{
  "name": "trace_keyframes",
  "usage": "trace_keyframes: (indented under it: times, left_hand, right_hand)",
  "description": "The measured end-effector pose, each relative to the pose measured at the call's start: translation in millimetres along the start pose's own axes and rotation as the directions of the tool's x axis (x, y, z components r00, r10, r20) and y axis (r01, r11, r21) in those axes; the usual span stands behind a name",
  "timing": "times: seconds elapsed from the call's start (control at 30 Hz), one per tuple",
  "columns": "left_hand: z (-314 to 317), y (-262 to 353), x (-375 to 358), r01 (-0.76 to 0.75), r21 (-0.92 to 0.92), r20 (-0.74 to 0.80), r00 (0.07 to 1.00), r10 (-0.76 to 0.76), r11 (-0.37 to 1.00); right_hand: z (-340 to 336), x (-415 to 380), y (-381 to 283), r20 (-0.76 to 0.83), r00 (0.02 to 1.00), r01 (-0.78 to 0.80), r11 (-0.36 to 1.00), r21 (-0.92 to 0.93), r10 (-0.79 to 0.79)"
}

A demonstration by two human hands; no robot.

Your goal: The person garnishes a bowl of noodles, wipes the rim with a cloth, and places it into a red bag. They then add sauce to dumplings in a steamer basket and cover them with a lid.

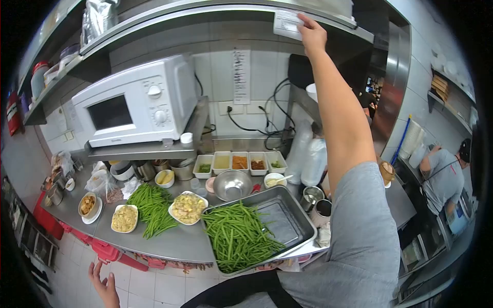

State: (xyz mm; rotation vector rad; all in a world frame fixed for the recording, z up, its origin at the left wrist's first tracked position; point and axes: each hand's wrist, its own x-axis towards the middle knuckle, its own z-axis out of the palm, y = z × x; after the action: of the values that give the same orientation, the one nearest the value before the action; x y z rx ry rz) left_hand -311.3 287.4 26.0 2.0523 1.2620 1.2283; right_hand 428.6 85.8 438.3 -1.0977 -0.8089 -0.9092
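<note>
My right hand [312, 35] is raised to the upper metal shelf, its fingers pinching the edge of a white printed paper slip [287, 24] at the shelf front. Low at the left, my left hand [105, 285] hangs over the floor with its fingers apart, holding nothing. On the counter below, a deep metal tray [285, 220] holds green beans [236, 236] in its left part. More green beans [151, 208] lie loose on the counter between two white bowls of yellowish food [124, 218] [188, 208].
A white microwave [141, 100] stands on a raised shelf. Behind the tray are a metal bowl [232, 185] and several small white containers [239, 161]. Metal cups [312, 197] stand right of the tray. At the far right, a person in grey [444, 177] works at another counter.
</note>
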Motion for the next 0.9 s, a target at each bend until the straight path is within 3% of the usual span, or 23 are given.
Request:
trace_keyframes:
  times: [0.1, 0.17, 0.23, 0.27, 0.3, 0.37, 0.4, 0.43, 0.47, 0.53, 0.6, 0.7, 0.77, 0.8, 0.83, 0.87, 0.9]
  left_hand:
    - [4.3, -0.7, -10.8, -0.014, 0.05, -0.021, 1.0, 0.016, 0.999]
    - [7.7, 15.7, -18.3, -0.013, 0.018, -0.032, 0.999, 0.013, 1.0]
    - [7.7, 33.2, -25.8, -0.029, 0.091, -0.033, 0.999, 0.032, 0.995]
    - [9.2, 42.5, -29.3, -0.029, 0.127, -0.035, 0.999, 0.034, 0.992]
    - [10.8, 53.2, -32.5, -0.013, 0.091, -0.048, 0.999, 0.018, 0.996]
    - [4.7, 74.4, -45.7, 0.047, 0.059, -0.08, 0.996, -0.042, 0.997]
    - [3.6, 77.9, -50.5, 0.072, 0.103, -0.106, 0.992, -0.061, 0.992]
    - [1.5, 88.4, -54.9, 0.082, 0.108, -0.105, 0.992, -0.07, 0.991]
    - [-0.4, 92.0, -59.5, 0.096, 0.09, -0.11, 0.99, -0.086, 0.991]
    - [-2.7, 84.1, -68.4, 0.138, 0.076, -0.133, 0.983, -0.127, 0.988]
    - [-2.1, 77.1, -77.1, 0.164, 0.057, -0.158, 0.975, -0.154, 0.985]
    - [-2.2, 65.4, -83.4, 0.174, 0.058, -0.138, 0.977, -0.165, 0.983]
    - [0.1, 57.8, -83.0, 0.216, 0.048, -0.133, 0.969, -0.209, 0.975]
    - [1.6, 52.7, -80.5, 0.234, 0.038, -0.129, 0.965, -0.228, 0.971]
    - [3.7, 44.9, -75.5, 0.228, 0.046, -0.142, 0.965, -0.219, 0.973]
    - [6.1, 35.5, -70.4, 0.229, 0.055, -0.142, 0.965, -0.219, 0.972]
    - [8.6, 28.6, -66.6, 0.237, 0.063, -0.13, 0.965, -0.228, 0.969]
  right_hand:
    - [-60.8, 25.0, 18.2, -0.078, 0.996, -0.046, 0.998, -0.035, 0.043]
    - [-87.2, 43.2, 34.0, -0.072, 0.996, -0.054, 0.995, 0.087, 0.06]
    - [-104.4, 58.2, 44.3, -0.109, 0.994, -0.002, 1.0, -0.014, 0.0]
    - [-111.3, 56.9, 34.9, -0.157, 0.988, -0.032, 0.978, -0.208, -0.001]
    - [-117.0, 54.4, 24.3, -0.181, 0.982, -0.085, 0.973, -0.215, 0.046]
    - [-127.0, 66.3, 42.1, -0.132, 0.989, 0.039, 0.981, -0.189, -0.065]
    - [-124.0, 56.2, 25.5, -0.121, 0.992, -0.077, 0.957, -0.28, 0.045]
    - [-119.6, 58.9, 26.2, -0.118, 0.981, -0.167, 0.979, -0.121, 0.153]
    - [-135.6, 95.5, 88.2, 0.055, 0.997, 0.053, 0.998, -0.042, -0.05]
    - [-131.8, 100.7, 84.8, 0.007, 0.995, 0.093, 0.951, -0.294, -0.095]
    - [-127.3, 97.5, 63.3, -0.047, 0.977, 0.144, 0.804, -0.576, -0.209]
    - [-125.2, 74.5, 16.4, -0.097, 0.917, 0.163, 0.585, -0.794, -0.386]
    - [-128.8, 47.4, -26.2, -0.066, 0.793, 0.3, 0.483, -0.823, -0.606]
    - [-138.0, 35.9, -46.9, 0.024, 0.662, 0.412, 0.337, -0.847, -0.749]
    - [-156.3, 41.5, -66.0, 0.191, 0.497, 0.736, 0.294, -0.61, -0.847]
    - [-144.2, 11.2, -97.6, -0.004, 0.327, 0.743, 0.259, -0.617, -0.945]
    - [-146.4, -8.0, -136.0, 0.018, 0.699, 0.404, 0.374, -0.835, -0.715]
